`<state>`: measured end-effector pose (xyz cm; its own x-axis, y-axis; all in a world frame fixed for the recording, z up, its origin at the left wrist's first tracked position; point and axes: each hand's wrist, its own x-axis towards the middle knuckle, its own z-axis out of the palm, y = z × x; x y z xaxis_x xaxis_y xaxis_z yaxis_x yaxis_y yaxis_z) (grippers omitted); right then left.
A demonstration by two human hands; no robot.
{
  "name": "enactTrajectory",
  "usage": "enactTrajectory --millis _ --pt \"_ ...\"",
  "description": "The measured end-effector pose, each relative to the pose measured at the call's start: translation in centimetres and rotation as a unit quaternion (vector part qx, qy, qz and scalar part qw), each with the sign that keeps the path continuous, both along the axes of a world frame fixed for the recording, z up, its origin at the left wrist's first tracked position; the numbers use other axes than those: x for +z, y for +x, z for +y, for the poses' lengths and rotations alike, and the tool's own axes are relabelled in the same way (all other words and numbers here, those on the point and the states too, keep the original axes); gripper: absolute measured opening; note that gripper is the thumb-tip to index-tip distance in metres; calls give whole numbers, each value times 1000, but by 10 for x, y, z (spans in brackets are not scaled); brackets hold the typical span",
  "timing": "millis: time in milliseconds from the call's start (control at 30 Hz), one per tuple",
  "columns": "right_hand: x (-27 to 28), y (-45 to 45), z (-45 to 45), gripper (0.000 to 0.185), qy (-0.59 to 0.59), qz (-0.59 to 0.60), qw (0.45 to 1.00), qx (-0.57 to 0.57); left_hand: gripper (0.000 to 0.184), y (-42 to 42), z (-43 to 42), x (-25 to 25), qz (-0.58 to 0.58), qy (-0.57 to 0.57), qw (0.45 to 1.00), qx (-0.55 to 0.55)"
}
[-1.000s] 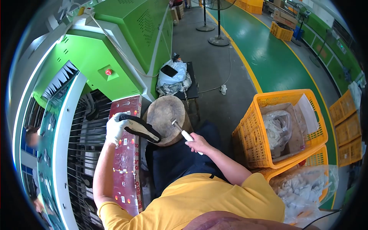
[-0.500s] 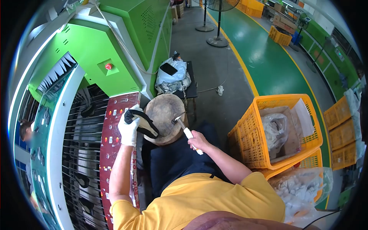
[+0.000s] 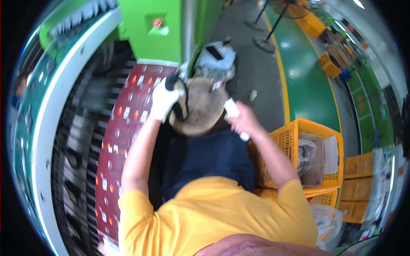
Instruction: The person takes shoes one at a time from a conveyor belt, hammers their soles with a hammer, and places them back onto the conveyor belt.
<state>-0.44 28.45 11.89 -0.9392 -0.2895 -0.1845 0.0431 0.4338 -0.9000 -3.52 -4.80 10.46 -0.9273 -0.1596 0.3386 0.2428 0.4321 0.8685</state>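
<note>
My left hand (image 3: 165, 100), in a white glove, is closed around one end of a black shoe upper (image 3: 183, 102) with a pale inner side. The piece hangs at the left edge of a round wooden block (image 3: 200, 106). My right hand (image 3: 244, 118) is bare and wrapped round the white handle of a hammer (image 3: 231, 107), to the right of the block. The hammer's metal head looks blurred, over the block's upper right part.
Left of the block runs a dark red patterned box (image 3: 124, 123), beside a rack of black rods (image 3: 81, 141). A green machine (image 3: 158, 42) stands ahead. Bags (image 3: 215, 59) lie behind the block. Stacked yellow crates (image 3: 277, 149) stand at the right.
The view has turned and shifted, moving the block up and right in the picture. My left hand has brought the shoe upper more upright. The hammer has been raised and swung toward the right.
</note>
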Motion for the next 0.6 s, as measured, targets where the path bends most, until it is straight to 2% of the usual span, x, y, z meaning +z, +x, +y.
enactTrajectory --millis 67,133,200,267,333,367,467,500,600 --pt "58 -10 -13 25 -12 75 996 40 62 -2 -1 -1 2 -4 1000 7" --pt "103 -16 -30 28 -85 144 983 73 55 -7 0 -3 52 -32 998 21" --pt "128 -23 -44 31 -71 246 963 86 53 -13 -2 -8 52 16 998 -34" --pt "119 -29 -62 31 -81 284 952 81 52 -9 0 -4 44 15 999 -27" --pt "92 -31 -76 30 -97 225 966 79 53 -4 1 1 46 42 997 -35" --pt "99 -34 -68 31 24 148 975 164 58 -6 -3 -3 25 -2 999 -27" --pt "109 -41 -66 33 -14 149 981 126 57 2 -6 4 0 52 998 -28" --pt "107 -38 -69 34 -49 186 977 92 53 2 -6 3 13 57 998 -18" --pt "87 -32 -76 32 -21 186 977 97 53 -1 -7 1 27 22 999 -32"
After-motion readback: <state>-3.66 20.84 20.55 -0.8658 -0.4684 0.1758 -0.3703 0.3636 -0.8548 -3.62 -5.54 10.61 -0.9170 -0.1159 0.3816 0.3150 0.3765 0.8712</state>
